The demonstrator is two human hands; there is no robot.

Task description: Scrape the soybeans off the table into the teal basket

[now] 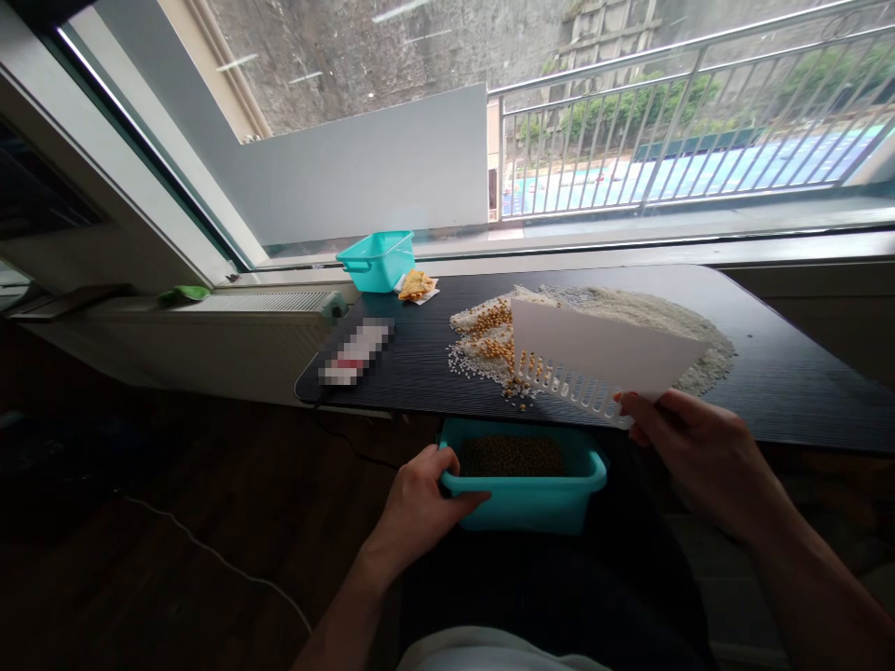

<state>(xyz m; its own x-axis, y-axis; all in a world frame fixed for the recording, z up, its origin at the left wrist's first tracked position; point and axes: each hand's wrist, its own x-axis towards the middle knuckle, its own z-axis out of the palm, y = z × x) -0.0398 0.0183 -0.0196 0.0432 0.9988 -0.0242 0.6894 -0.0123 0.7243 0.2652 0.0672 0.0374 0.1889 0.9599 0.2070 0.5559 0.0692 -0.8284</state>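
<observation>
My left hand (419, 499) grips the left rim of a teal plastic bin (531, 508) held below the table's near edge; brown beans fill its bottom. My right hand (689, 452) pinches the near corner of a white slotted scoop (601, 359), whose toothed edge rests on the black table (783, 373). Several yellow beans (493, 335) lie against the scoop's teeth, mixed into a wide spread of white rice (636, 312).
A second, smaller teal bin (378, 259) stands at the table's far left corner beside a yellow snack on paper (416, 284). A blurred flat object (356, 349) lies on the table's left part. A radiator ledge (244, 303) and a window run behind.
</observation>
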